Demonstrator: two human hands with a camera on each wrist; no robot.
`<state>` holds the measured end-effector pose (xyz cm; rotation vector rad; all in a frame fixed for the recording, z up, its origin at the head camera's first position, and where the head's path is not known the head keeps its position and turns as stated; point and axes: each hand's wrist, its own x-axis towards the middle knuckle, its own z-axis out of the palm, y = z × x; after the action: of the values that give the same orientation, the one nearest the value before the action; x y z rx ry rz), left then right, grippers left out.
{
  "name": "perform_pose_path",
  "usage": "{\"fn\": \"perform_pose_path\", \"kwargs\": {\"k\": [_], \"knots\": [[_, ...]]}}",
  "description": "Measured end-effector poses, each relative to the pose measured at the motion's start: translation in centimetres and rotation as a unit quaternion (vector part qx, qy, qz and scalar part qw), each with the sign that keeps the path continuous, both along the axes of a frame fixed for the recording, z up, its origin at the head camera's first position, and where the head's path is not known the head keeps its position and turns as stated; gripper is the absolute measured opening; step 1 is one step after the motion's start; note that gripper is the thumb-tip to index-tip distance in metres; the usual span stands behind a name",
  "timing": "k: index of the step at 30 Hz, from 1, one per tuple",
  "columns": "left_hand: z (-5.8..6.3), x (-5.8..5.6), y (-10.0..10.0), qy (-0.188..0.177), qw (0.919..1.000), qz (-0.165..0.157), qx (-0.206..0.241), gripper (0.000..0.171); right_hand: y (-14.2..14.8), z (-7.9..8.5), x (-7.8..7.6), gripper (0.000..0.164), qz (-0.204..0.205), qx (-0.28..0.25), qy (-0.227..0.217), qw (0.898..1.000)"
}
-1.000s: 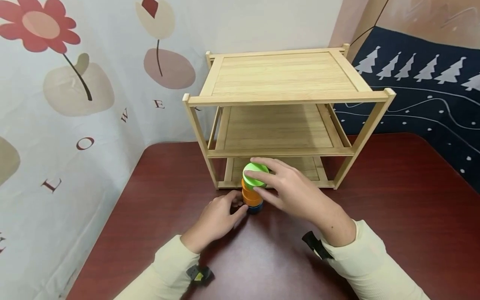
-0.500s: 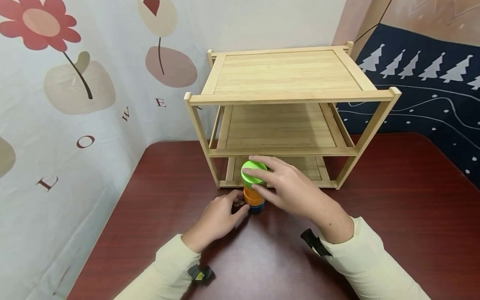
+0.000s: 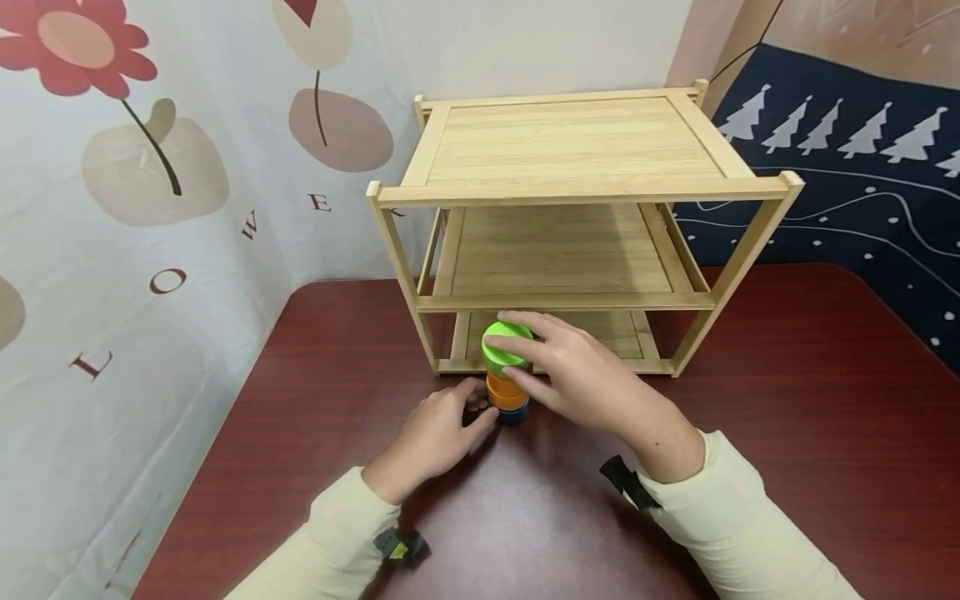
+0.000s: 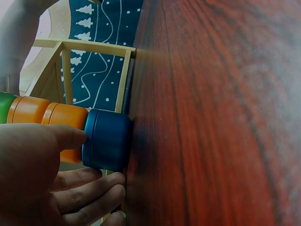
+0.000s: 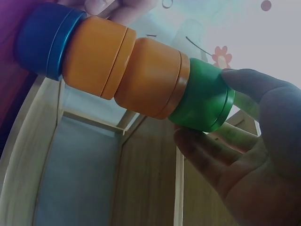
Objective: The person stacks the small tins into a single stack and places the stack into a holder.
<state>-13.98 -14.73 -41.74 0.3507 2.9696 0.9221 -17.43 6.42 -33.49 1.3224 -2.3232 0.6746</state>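
Right wrist view showed the right hand (image 5: 258,169) pinching a green canister (image 5: 202,96), thumb on one side and fingers on the other. In the head view, that hand came in from the right, its fingers spaced apart over the green top. The green canister sat uppermost on a column of four, directly on an upper orange canister (image 5: 153,77). Under that was a lower orange canister (image 5: 96,56), and at the bottom a blue canister (image 5: 42,40) rested on the table. The pieces touched one another, their edges slightly out of line.

From the left, the left hand (image 3: 435,433) held the column low down. Its thumb tip touched the seam between the lower orange and blue canisters, with the fingers round the far side of the blue one.

The column stood on the dark red table (image 3: 525,533), just on the near side of a three-tier wooden rack (image 3: 585,192) and left of the rack's middle. Pale sleeves (image 3: 735,517) covered both forearms, and a dark device (image 3: 401,546) was worn at each wrist. A white flower-printed hanging (image 3: 247,83) hung to the left and behind; to the far right was a navy tree-printed hanging (image 3: 885,208).
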Motion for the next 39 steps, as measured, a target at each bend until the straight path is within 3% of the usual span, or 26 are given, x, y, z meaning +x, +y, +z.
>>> {"fn": "perform_pose_path", "kwargs": {"k": [25, 39], "knots": [[-0.02, -0.02, 0.05, 0.015, 0.9999, -0.002, 0.002, 0.032, 0.08, -0.02, -0.14, 0.035, -0.005, 0.016, -0.031, 0.999], [-0.11, 0.11, -0.03, 0.003, 1.0, 0.004, 0.001, 0.033, 0.32, 0.36, 0.12, 0.039, -0.018, 0.033, -0.051, 0.998]]}}
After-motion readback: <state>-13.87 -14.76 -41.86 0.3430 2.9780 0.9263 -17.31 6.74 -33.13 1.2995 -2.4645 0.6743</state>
